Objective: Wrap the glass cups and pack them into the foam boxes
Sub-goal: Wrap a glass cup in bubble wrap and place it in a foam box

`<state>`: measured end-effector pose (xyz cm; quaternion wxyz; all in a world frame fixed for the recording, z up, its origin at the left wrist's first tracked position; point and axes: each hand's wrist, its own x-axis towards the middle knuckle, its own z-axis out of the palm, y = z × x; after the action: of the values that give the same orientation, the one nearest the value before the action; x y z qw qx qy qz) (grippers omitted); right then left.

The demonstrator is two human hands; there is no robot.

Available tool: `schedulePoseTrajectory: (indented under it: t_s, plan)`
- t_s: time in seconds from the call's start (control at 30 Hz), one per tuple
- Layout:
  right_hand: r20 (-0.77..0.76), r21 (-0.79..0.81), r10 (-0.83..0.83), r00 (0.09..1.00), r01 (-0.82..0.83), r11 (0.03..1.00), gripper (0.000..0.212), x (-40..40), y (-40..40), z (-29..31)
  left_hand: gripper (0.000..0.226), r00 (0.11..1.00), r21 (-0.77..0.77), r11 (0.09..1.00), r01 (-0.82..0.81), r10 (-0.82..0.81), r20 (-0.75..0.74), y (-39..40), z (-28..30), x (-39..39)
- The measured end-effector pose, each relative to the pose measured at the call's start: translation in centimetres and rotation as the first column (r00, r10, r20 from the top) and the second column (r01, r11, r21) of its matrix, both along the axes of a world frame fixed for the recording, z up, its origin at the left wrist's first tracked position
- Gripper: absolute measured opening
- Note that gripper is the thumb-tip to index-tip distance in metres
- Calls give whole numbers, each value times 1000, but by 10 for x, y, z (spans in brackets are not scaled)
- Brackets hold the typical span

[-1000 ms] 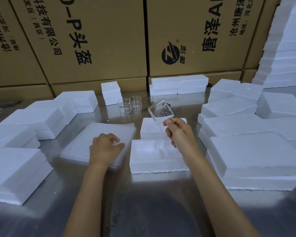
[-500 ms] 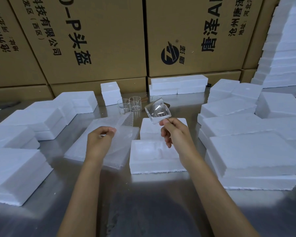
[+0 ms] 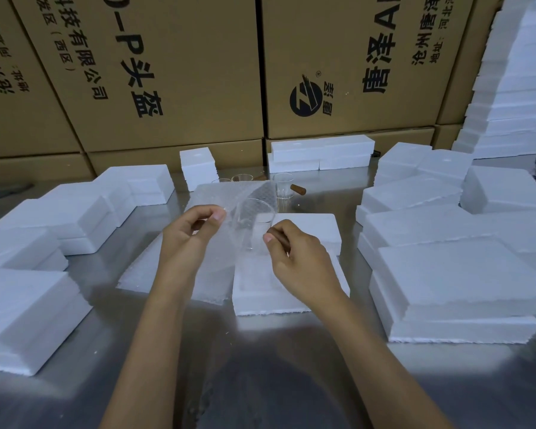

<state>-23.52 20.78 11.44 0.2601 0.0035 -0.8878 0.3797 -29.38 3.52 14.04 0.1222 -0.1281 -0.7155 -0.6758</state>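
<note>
My right hand (image 3: 300,264) grips a clear glass cup (image 3: 256,224) by its brown handle, tilted in the air above an open foam box (image 3: 271,301). My left hand (image 3: 188,239) pinches a sheet of bubble wrap (image 3: 229,196) that is raised against the cup's far and left side. A stack of bubble wrap sheets (image 3: 136,274) lies on the table under my left hand. Further back stand several more glass cups (image 3: 283,185), one with a brown handle. A closed foam piece (image 3: 310,227) lies just behind the open box.
Foam boxes are piled on the left (image 3: 28,289) and on the right (image 3: 458,292) of the steel table (image 3: 260,366). Large cardboard cartons (image 3: 167,72) form a wall at the back. A tall foam stack (image 3: 520,88) rises at the far right.
My left hand has lifted a bubble wrap sheet off the stack and brought it up to the cup. My right hand has drawn the cup slightly nearer and lower, meeting the sheet.
</note>
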Motion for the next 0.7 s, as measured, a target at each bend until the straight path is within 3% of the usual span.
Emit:
schedulePoseTrajectory:
  t_s: [0.07, 0.13, 0.17, 0.23, 0.3, 0.33, 0.4, 0.5, 0.6, 0.7]
  plan:
    - [20, -105, -23, 1000, 25, 994, 17, -1, -1, 1, 5, 998, -24, 998, 51, -52, -24, 6, 1, 4]
    - [88, -367, -11, 996, 43, 929, 22, -5, 0, 5, 5, 994, -60, 993, 101, -103, -33, 12, 1, 6]
    - [136, -537, 28, 990, 50, 842, 25, -6, 2, 8, 6, 992, -83, 989, 122, -125, -33, 14, 0, 7]
    - [181, -826, 199, 963, 39, 562, 28, -5, 7, 14, 9, 988, -150, 979, 140, -148, -42, 19, -1, 9]
    - [130, -943, 351, 928, 5, 334, 27, -3, 12, 19, 12, 985, -206, 968, 142, -158, -64, 22, -1, 10]
    - [116, -956, 386, 915, -2, 293, 26, -1, 14, 20, 13, 984, -222, 965, 141, -161, -72, 24, -1, 11]
    - [155, -937, 381, 912, 12, 350, 26, -1, 16, 20, 14, 984, -235, 963, 133, -157, -87, 26, -1, 12]
    - [258, -769, 231, 938, 55, 637, 24, 0, 15, 21, 15, 984, -238, 965, 110, -140, -111, 28, -1, 13]
    - [248, -470, 97, 964, 32, 882, 21, 1, 11, 16, 17, 980, -236, 967, 98, -134, -144, 31, 0, 15]
    - [223, -337, 79, 972, 1, 941, 21, 0, 4, 11, 18, 976, -238, 964, 115, -154, -152, 34, 2, 18]
